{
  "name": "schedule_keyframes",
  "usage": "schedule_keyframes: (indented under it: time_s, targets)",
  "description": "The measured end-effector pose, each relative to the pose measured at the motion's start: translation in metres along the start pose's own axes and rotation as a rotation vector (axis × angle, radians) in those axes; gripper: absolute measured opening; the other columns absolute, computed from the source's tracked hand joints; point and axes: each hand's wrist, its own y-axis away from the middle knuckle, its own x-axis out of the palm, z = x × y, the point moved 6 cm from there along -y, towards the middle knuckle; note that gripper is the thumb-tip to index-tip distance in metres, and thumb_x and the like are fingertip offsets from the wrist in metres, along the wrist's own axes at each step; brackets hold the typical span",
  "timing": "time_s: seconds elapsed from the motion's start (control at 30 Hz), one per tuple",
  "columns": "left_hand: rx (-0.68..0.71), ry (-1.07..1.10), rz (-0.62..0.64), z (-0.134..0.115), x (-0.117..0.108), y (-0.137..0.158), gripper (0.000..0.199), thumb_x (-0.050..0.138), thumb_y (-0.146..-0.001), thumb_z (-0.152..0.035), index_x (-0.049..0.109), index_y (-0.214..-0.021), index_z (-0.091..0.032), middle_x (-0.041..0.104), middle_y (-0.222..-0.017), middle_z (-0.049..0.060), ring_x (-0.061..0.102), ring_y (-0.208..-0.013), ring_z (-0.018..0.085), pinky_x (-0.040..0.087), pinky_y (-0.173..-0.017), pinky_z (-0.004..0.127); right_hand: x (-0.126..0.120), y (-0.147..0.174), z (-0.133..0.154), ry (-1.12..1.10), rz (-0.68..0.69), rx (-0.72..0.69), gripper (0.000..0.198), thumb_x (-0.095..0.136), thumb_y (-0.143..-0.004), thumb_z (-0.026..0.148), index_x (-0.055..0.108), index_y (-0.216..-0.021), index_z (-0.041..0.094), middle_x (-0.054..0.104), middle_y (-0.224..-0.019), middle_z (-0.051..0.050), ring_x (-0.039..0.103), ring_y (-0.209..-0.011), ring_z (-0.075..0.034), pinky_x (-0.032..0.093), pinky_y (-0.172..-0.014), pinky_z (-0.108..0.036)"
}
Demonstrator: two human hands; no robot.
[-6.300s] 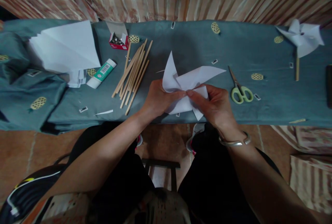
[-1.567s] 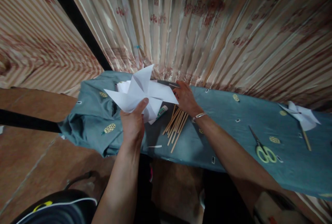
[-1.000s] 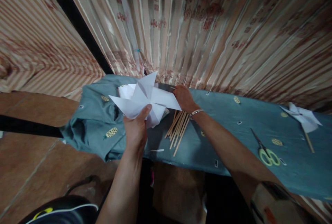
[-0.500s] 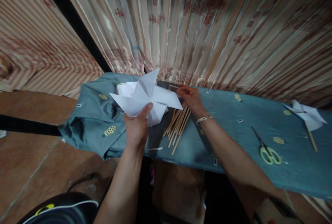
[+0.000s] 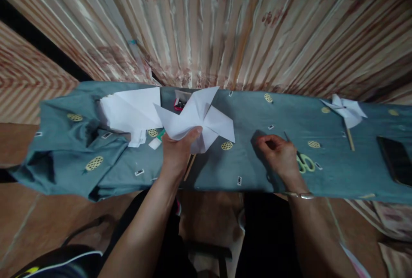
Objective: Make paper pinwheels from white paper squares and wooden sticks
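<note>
A white paper pinwheel (image 5: 206, 117) with folded blades is gripped at its lower side by my left hand (image 5: 178, 151), thumb pressed near the centre. My right hand (image 5: 283, 158) hovers over the cloth with thumb and fingertips pinched together; anything between them is too small to make out. Just right of it lie scissors (image 5: 305, 163) with pale green handles, partly behind the hand. Wooden sticks (image 5: 189, 168) show below the held pinwheel, mostly hidden by it and my left hand.
White paper sheets (image 5: 135, 108) lie at the left beside a green-and-white tube (image 5: 157, 140). Behind the pinwheel sits a small red-edged container (image 5: 179, 104). Another pinwheel on a stick (image 5: 350, 113) and a dark phone (image 5: 395, 160) rest at the right. A curtain (image 5: 206, 29) hangs behind.
My right hand has moved right, away from the small container, to near the scissors. My left hand still holds the pinwheel. The view has shifted right, bringing the phone in.
</note>
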Motion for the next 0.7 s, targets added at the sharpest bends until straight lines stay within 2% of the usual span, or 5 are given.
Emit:
schedule_keyframes:
  time_s: [0.13,0.23,0.43,0.57,0.7]
  targets:
    - [-0.025,-0.057,0.076,0.016,0.027,0.006,0.03,0.086,-0.057,-0.021,0.075,-0.083,-0.012,0.077,-0.085,0.007,0.072,-0.083,0.019,0.057,-0.081,0.029,-0.005,0.009,0.012,0.317,0.045,-0.27,0.024,0.05,-0.088,0.031,0.071,-0.086,0.021,0.074,-0.089,-0.011,0.069,-0.082,-0.026,0.054,-0.081,-0.04]
    - [0.002,-0.127,0.102,0.024,0.042,0.011,0.03,0.086,-0.056,-0.021,0.075,-0.082,-0.012,0.077,-0.086,0.006,0.071,-0.08,0.018,0.057,-0.076,0.027,-0.002,0.019,0.011,0.394,0.083,-0.35,0.028,0.045,-0.09,0.025,0.071,-0.095,0.017,0.074,-0.1,-0.016,0.069,-0.094,-0.029,0.054,-0.088,-0.045]
    - [0.032,-0.213,0.136,0.035,0.064,0.018,0.028,0.086,-0.055,-0.019,0.074,-0.08,-0.014,0.075,-0.079,0.003,0.07,-0.075,0.018,0.055,-0.07,0.026,-0.004,0.024,0.001,0.329,0.188,-0.326,0.032,0.047,-0.09,0.022,0.072,-0.108,0.016,0.072,-0.116,-0.016,0.067,-0.109,-0.03,0.052,-0.1,-0.049]
    - [0.016,-0.182,0.167,0.042,0.072,0.02,0.02,0.085,-0.055,-0.018,0.074,-0.071,-0.016,0.073,-0.072,0.001,0.068,-0.07,0.018,0.055,-0.067,0.026,-0.012,0.022,-0.002,0.243,0.206,-0.277,0.032,0.046,-0.09,0.022,0.074,-0.107,0.019,0.073,-0.114,-0.012,0.069,-0.106,-0.027,0.053,-0.098,-0.044]
    - [-0.001,-0.197,0.158,0.048,0.072,0.019,0.021,0.085,-0.055,-0.02,0.074,-0.073,-0.016,0.074,-0.074,0.002,0.07,-0.074,0.02,0.056,-0.069,0.028,-0.017,0.022,-0.001,0.208,0.216,-0.218,0.031,0.049,-0.089,0.024,0.075,-0.106,0.02,0.075,-0.109,-0.01,0.071,-0.1,-0.026,0.056,-0.092,-0.041]
